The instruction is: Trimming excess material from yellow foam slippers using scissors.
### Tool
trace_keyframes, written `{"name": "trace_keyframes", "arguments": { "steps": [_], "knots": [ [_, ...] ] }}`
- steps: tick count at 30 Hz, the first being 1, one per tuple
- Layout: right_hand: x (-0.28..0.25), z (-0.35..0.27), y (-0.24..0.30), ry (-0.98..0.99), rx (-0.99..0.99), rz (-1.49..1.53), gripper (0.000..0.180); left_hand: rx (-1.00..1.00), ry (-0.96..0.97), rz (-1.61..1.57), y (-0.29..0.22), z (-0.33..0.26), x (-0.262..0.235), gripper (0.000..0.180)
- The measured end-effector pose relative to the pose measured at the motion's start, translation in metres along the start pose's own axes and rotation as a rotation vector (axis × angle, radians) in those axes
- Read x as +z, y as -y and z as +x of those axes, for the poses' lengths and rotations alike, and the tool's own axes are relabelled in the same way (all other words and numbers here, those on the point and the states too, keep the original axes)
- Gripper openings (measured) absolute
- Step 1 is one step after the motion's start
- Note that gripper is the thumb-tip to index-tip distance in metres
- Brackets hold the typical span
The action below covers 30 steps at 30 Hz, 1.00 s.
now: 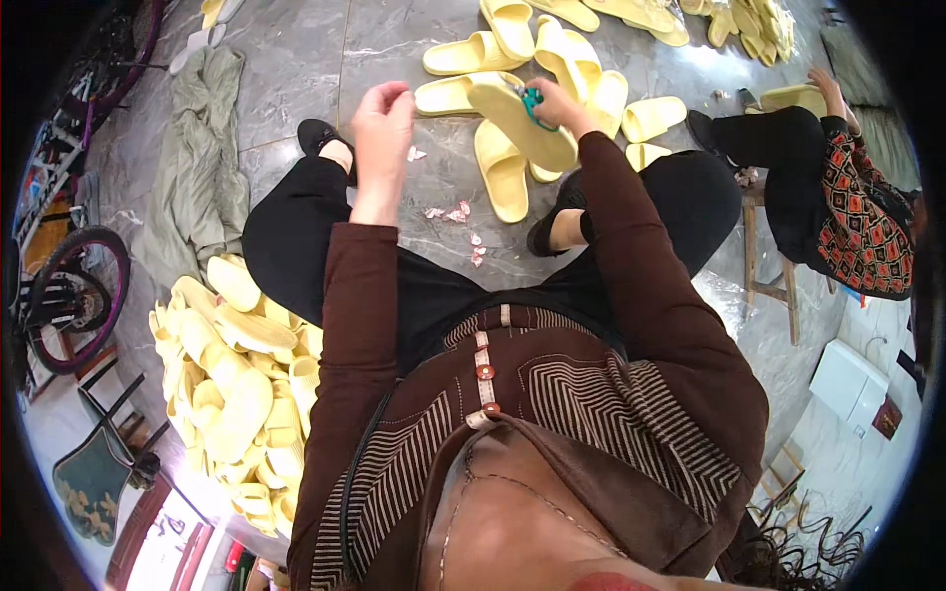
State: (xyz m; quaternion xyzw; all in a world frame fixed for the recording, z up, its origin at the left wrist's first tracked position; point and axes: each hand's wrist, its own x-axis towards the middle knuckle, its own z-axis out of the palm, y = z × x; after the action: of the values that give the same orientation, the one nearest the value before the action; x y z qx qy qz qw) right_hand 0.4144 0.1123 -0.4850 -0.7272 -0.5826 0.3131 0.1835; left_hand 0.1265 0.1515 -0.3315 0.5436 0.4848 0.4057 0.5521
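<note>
My right hand (560, 106) is closed around a small pair of teal-handled snips (533, 104). Right beside it a pale yellow slipper (522, 126) slants over the other slippers; whether my fingers also grip it cannot be told. My left hand (382, 120) is raised to the left, apart from the slippers, its fingers curled and pressed together. Anything small between those fingertips is not distinguishable. Below the slanted slipper, another yellow slipper (501, 172) lies on the floor, and one more slipper (455, 95) sits between my two hands.
Several yellow slippers (655, 117) spread across the grey tiled floor (296, 59). A large slipper pile (236, 384) rises by my left leg. Pinkish scraps (455, 212) lie between my feet. At right, another person (867, 217) sits by a wooden stool (774, 261). Green-grey cloth (202, 148) lies left.
</note>
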Motion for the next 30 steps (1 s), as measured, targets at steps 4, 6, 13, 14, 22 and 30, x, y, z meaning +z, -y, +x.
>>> {"name": "trace_keyframes", "arguments": {
  "steps": [4, 6, 13, 14, 22, 30],
  "knots": [
    [-0.063, -0.027, 0.091, 0.049, -0.063, 0.409, 0.05, 0.207, -0.052, 0.175, 0.01, -0.005, 0.017, 0.016],
    [-0.075, -0.047, 0.114, 0.069, -0.103, 0.559, 0.051, 0.36, -0.085, 0.271, -0.002, -0.01, 0.028, 0.017],
    [-0.082, -0.096, 0.168, 0.112, -0.274, 1.032, 0.053, 0.688, -0.164, 0.443, -0.036, -0.023, 0.037, 0.023],
    [-0.081, -0.098, 0.171, 0.11, -0.28, 1.013, 0.053, 0.686, -0.167, 0.434, -0.037, -0.024, 0.036, 0.023],
    [-0.081, -0.106, 0.182, 0.102, -0.299, 0.91, 0.051, 0.673, -0.169, 0.354, -0.042, -0.025, 0.034, 0.021],
    [-0.078, -0.108, 0.187, 0.093, -0.295, 0.916, 0.049, 0.641, -0.22, 0.27, -0.039, -0.025, 0.039, 0.017]
  ]
}}
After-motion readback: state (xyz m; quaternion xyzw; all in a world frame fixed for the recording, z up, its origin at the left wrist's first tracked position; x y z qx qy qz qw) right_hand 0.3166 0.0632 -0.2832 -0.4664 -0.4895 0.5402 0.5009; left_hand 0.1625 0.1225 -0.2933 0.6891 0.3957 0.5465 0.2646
